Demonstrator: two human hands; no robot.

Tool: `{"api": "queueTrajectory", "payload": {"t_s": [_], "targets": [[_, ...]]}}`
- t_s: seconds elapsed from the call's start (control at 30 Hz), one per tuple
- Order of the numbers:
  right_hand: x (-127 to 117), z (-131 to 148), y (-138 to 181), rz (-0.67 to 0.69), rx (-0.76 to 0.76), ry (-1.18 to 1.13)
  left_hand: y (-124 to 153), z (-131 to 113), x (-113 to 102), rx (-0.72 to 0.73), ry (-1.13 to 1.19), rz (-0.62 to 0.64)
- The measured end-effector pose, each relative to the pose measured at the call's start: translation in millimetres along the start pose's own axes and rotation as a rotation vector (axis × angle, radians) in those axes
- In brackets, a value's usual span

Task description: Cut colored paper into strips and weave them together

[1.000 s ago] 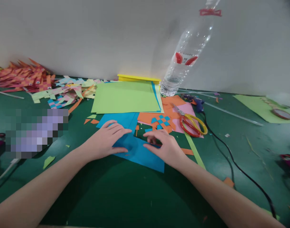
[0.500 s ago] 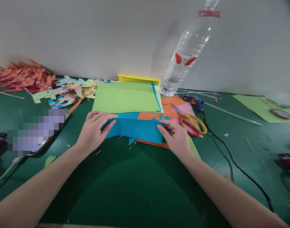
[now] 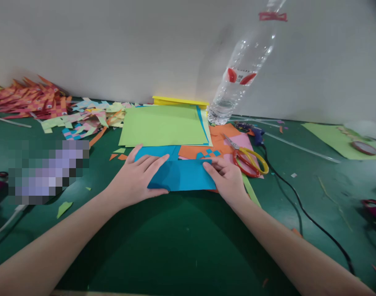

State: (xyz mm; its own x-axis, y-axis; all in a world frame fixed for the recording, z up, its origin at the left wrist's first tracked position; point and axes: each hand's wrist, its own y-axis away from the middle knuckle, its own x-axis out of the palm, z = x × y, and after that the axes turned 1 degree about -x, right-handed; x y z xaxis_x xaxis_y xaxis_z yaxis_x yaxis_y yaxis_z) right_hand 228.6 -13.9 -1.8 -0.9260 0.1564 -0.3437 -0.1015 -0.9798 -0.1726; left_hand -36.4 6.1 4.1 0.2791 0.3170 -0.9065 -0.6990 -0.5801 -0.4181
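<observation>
A strip of blue paper (image 3: 188, 175) stretches between my two hands above the dark green table. My left hand (image 3: 137, 176) grips its left part, forefinger along the upper edge and thumb at the lower edge. At the upper right corner, my right hand (image 3: 230, 177) pinches the strip between thumb and fingers. Just behind it lie another blue sheet (image 3: 173, 152) and a few blue and orange checked pieces (image 3: 208, 153). Scissors (image 3: 249, 159) with red and yellow handles rest to the right of my right hand.
Green sheets (image 3: 161, 125) are stacked at the back, near a leaning plastic bottle (image 3: 237, 78). A glue gun (image 3: 256, 133) trails a black cord (image 3: 294, 189) on the right. Woven orange-red paper pieces (image 3: 30, 100), scraps (image 3: 87, 117) and a pixelated object (image 3: 49, 174) are on the left.
My left hand has shifted right and its grip now spans the strip from edge to edge. The strip has come slightly lower and flatter. My right hand keeps its pinch, nearly unmoved.
</observation>
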Motion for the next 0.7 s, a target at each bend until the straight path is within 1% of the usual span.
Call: {"api": "queueTrajectory", "payload": {"t_s": [0.13, 0.33, 0.53, 0.63, 0.7], "targets": [[0.3, 1.7, 1.0, 0.008, 0.006, 0.018, 0.1, 1.1, -0.9, -0.017, 0.007, -0.029], [1.7, 0.6, 1.1, 0.047, 0.039, -0.021, -0.3, -4.8, 0.1, 0.023, 0.018, 0.005], [2.9, 1.2, 1.7, 0.08, 0.034, -0.023, -0.2, 0.1, 4.5, 0.047, 0.024, -0.035], [1.1, 1.9, 2.8, 0.094, -0.016, -0.027, -0.6, 0.4, 3.7, 0.06, 0.044, -0.072], [-0.5, 2.1, 4.6, 0.148, -0.08, -0.069, -0.8, -1.1, 2.8, 0.053, 0.067, -0.102]]}}
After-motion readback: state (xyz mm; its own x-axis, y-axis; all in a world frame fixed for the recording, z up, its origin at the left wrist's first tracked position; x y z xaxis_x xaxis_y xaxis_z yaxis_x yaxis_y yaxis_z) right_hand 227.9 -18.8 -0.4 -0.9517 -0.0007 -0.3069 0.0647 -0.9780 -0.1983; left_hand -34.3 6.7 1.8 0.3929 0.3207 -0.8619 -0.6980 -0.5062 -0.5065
